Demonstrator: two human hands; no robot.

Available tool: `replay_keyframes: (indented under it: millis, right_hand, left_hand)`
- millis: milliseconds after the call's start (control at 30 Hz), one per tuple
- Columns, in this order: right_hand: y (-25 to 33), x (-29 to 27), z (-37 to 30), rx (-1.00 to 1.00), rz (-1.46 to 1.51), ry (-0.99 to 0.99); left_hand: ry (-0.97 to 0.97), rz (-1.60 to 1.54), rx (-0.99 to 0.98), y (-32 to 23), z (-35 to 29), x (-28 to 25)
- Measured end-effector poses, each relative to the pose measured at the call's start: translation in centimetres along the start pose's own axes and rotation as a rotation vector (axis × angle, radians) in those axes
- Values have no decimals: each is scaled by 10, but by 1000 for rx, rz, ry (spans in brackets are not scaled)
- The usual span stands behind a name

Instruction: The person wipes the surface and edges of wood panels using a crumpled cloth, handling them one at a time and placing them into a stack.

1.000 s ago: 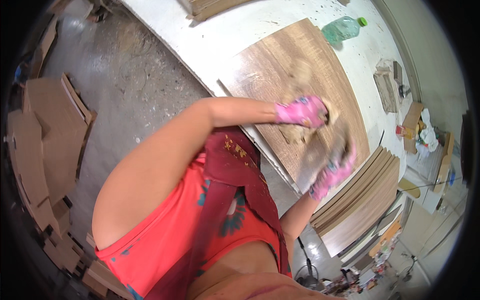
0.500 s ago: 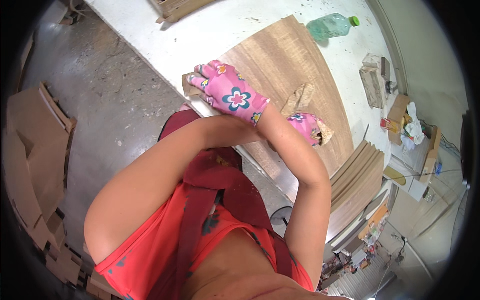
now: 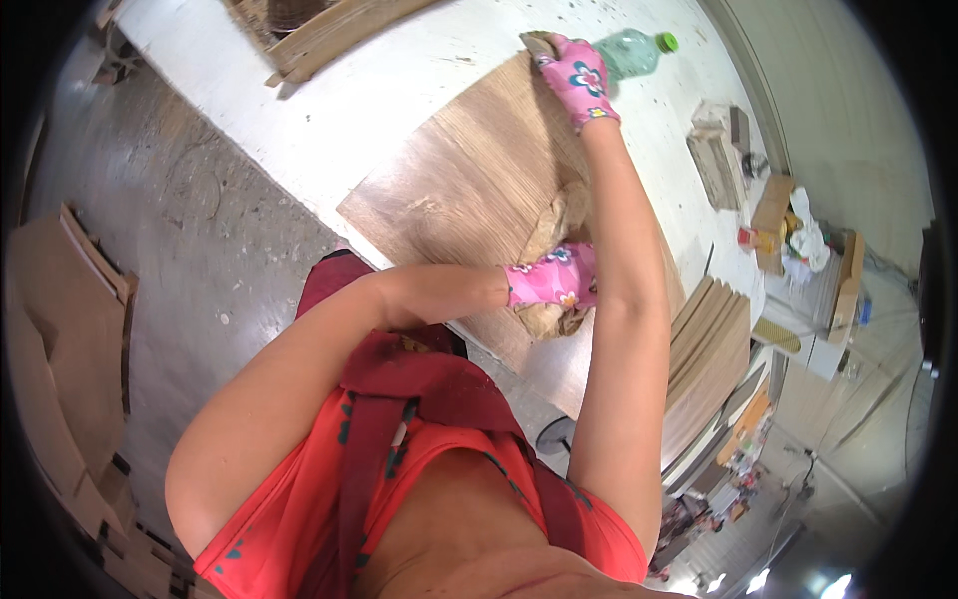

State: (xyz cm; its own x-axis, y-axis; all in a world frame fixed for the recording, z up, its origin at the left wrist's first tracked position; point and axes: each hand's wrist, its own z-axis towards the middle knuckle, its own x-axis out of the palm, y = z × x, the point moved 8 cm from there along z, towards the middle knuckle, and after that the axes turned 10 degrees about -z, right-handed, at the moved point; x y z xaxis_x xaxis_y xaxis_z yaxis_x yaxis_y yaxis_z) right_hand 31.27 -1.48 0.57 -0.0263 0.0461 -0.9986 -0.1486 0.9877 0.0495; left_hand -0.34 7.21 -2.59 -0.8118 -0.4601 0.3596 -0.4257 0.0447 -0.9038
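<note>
A wood-grain panel (image 3: 429, 200) lies on the white worktable in front of me. My right hand (image 3: 581, 82), in a pink flowered glove, reaches to the panel's far corner. Its fingers are closed on a small tan-brown pad (image 3: 539, 44); its exact kind is not clear. Nearer to me, my left hand (image 3: 551, 278), in a matching glove, is closed on a crumpled tan cloth (image 3: 547, 321) pressed against the panel. Part of that cloth sticks out beyond the glove. My right forearm passes over the left fingertips and hides them.
A green-capped clear bottle (image 3: 635, 54) lies just beyond my right hand. Farther right are worn blocks (image 3: 717, 160) and an open box with odds and ends (image 3: 774, 225). Curved boards (image 3: 711, 349) are stacked at the right. A wooden tray (image 3: 339, 38) stands far left.
My right hand has swept with the pad from the panel's near-left corner to its far corner. My left hand and the cloth have shifted slightly left and nearer.
</note>
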Motion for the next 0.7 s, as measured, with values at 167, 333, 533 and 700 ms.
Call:
replay_keyframes:
  millis: [167, 333, 533, 700]
  right_hand:
    - [-24, -9, -44, 47, -96, 16]
    - [-102, -21, -130, 193, -106, 121]
    - [-209, -21, -244, 377, -97, 112]
    - [-278, -21, -315, 537, -106, 146]
  left_hand:
    - [-67, 7, -103, -32, -14, -8]
    - [-157, 89, -11, -50, 7, -10]
    - [-177, 131, 272, -4, 155, 10]
    - [-258, 51, 369, -17, 156, 6]
